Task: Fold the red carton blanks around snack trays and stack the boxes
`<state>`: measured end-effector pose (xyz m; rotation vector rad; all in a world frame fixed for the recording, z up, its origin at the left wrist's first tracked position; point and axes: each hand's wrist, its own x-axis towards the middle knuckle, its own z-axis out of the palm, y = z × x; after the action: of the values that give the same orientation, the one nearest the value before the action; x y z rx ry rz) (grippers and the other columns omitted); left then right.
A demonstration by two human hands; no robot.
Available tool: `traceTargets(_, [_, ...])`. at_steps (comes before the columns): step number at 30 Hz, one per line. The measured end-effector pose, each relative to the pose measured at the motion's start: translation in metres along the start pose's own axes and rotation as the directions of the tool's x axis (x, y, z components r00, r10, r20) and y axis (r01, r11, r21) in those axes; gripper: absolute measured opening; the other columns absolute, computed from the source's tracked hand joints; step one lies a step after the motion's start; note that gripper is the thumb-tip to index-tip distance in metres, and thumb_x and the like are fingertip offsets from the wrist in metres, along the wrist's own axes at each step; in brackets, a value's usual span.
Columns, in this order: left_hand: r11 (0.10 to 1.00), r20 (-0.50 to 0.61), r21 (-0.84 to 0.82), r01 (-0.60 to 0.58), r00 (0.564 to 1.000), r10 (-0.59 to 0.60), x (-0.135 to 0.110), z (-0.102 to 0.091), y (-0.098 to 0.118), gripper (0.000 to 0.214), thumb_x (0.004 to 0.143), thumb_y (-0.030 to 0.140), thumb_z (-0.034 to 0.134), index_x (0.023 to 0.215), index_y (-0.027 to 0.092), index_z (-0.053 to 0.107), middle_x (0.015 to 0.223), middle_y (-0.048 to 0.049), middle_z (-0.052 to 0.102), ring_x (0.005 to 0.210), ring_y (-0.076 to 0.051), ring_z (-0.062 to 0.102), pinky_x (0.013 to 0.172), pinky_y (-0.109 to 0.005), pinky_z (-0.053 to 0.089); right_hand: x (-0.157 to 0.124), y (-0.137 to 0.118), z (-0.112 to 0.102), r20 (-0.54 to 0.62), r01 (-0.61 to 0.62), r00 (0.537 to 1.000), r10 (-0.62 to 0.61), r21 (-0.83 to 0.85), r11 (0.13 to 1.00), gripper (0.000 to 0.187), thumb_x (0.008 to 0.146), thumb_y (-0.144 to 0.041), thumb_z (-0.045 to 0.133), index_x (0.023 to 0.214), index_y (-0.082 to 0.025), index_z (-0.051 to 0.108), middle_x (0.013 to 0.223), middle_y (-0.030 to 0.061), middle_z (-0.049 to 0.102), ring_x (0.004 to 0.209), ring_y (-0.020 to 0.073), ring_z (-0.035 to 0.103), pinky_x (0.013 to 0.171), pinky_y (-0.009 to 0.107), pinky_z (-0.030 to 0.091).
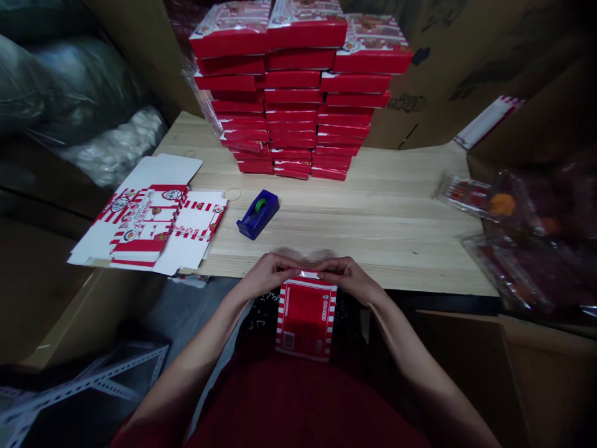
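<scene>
A red box with white-striped sides rests against my body at the table's front edge, its printed panel facing up. At its far end, my left hand pinches the left part of the edge. My right hand grips the same edge on the right, thumb and fingers closed. Between the two thumbs a pale, shiny strip shows on the box edge; I cannot make out whether it is tape or a flap. Beyond my left hand a blue tape dispenser with a green core stands on the table.
Stacked red boxes rise in several layers at the table's back. Flat printed cardboard blanks lie at the left. Clear-wrapped packs sit at the right edge. Large cardboard cartons stand behind the wooden table.
</scene>
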<state>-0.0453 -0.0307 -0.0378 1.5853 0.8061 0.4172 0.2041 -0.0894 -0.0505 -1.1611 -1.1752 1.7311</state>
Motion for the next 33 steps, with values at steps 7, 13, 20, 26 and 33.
traceTargets(7, [0.988, 0.05, 0.157, 0.003, 0.999, -0.011, -0.002, -0.012, 0.007, 0.021, 0.094, 0.031, 0.067, 0.106, 0.026, 0.084, 0.102, -0.0048, 0.084, 0.09, -0.024, 0.076, 0.083, -0.036, 0.058, -0.011, 0.005, 0.016, 0.013, 0.006, 1.0, -0.006, 0.024, 1.0, 0.031, 0.093, -0.051, 0.07, 0.118, -0.034, 0.077, 0.119, 0.002, 0.08, 0.113, 0.0236, 0.074, 0.11, 0.053, 0.051])
traceTargets(13, [0.969, 0.142, 0.203, -0.141, 0.983, 0.114, -0.018, -0.012, 0.022, 0.034, 0.103, 0.024, 0.053, 0.128, 0.031, 0.074, 0.126, -0.0046, 0.077, 0.116, -0.024, 0.072, 0.103, -0.04, 0.054, -0.028, 0.002, 0.017, 0.051, 0.183, 0.983, -0.176, -0.307, 0.934, 0.042, 0.102, -0.047, 0.059, 0.143, -0.04, 0.06, 0.149, 0.0019, 0.063, 0.143, 0.0272, 0.053, 0.123, 0.059, 0.036])
traceTargets(20, [0.955, 0.143, 0.204, -0.218, 0.971, 0.191, -0.043, -0.008, 0.021, 0.045, 0.102, 0.026, 0.058, 0.147, 0.035, 0.058, 0.154, -0.0042, 0.057, 0.145, -0.025, 0.051, 0.122, -0.05, 0.039, -0.039, -0.003, 0.019, 0.102, 0.254, 0.967, -0.233, -0.431, 0.866, 0.043, 0.107, -0.037, 0.052, 0.149, -0.042, 0.052, 0.161, -0.0012, 0.05, 0.153, 0.0269, 0.039, 0.127, 0.062, 0.026])
traceTargets(26, [0.995, -0.054, 0.018, -0.099, 0.994, 0.1, -0.047, 0.005, 0.002, 0.029, 0.099, 0.028, 0.063, 0.125, 0.031, 0.075, 0.128, -0.0055, 0.076, 0.121, -0.026, 0.071, 0.109, -0.047, 0.053, -0.043, 0.002, 0.029, 0.012, 0.224, 0.972, -0.234, -0.342, 0.913, 0.034, 0.103, -0.039, 0.059, 0.136, -0.04, 0.066, 0.144, 0.003, 0.067, 0.14, 0.0272, 0.058, 0.119, 0.06, 0.041])
traceTargets(33, [0.996, -0.115, -0.058, -0.065, 0.992, 0.058, -0.035, 0.018, 0.002, 0.025, 0.098, 0.031, 0.063, 0.118, 0.03, 0.079, 0.121, -0.0069, 0.079, 0.117, -0.026, 0.072, 0.108, -0.046, 0.052, -0.025, 0.012, 0.033, -0.185, 0.155, 0.961, -0.206, -0.254, 0.955, 0.026, 0.091, -0.045, 0.075, 0.114, -0.035, 0.08, 0.124, 0.0063, 0.079, 0.122, 0.03, 0.07, 0.114, 0.058, 0.048])
